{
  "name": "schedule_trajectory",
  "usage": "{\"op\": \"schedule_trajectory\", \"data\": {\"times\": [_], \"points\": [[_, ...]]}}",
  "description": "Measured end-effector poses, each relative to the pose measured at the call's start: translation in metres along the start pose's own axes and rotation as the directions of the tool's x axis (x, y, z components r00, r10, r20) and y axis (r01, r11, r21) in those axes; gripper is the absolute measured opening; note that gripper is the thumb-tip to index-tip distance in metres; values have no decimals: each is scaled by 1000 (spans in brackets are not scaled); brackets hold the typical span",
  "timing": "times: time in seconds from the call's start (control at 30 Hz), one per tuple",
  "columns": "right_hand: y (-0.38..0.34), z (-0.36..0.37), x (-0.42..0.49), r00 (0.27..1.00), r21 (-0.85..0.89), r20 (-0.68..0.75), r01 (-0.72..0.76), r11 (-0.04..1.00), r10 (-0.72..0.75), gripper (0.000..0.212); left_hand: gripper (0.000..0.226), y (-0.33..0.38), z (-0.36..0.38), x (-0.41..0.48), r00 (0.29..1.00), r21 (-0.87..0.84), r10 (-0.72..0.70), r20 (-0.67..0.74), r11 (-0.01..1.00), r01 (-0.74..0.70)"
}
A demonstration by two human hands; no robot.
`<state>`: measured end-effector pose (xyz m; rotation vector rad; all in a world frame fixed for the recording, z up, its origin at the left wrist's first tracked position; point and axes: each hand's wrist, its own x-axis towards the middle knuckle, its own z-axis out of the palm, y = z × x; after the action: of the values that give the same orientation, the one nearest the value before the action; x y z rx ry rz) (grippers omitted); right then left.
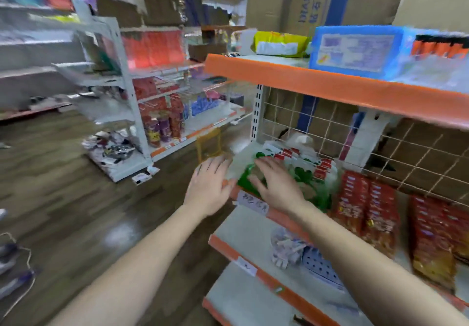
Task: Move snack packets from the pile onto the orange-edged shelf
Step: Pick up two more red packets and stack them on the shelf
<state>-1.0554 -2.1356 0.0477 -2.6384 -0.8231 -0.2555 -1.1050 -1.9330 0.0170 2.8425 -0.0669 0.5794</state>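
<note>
A row of green-and-white snack packets (302, 166) stands at the left end of an orange-edged shelf (279, 215). My right hand (275, 186) lies flat on the front green packet, fingers spread, holding nothing. My left hand (210, 188) hovers just left of the shelf's corner with its fingers apart and nothing in it. Red snack packets (368, 206) stand in rows to the right on the same shelf. The picture is blurred by motion, and no loose pile of packets is in view.
An orange-edged upper shelf (330, 90) overhangs the packets, carrying a blue pack (355, 49) and a yellow bag (279, 43). A wire grid (317, 133) backs the shelf. Lower shelves (243, 226) hold small items. A white rack (142, 112) stands across the wooden floor.
</note>
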Motion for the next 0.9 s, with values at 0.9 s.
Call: {"op": "schedule_trajectory", "data": {"times": [0.9], "points": [[-286,261,351,832,72,182,519,852,-523,59,58,-429,-59,5,804,180,-595,11,792,583]]}}
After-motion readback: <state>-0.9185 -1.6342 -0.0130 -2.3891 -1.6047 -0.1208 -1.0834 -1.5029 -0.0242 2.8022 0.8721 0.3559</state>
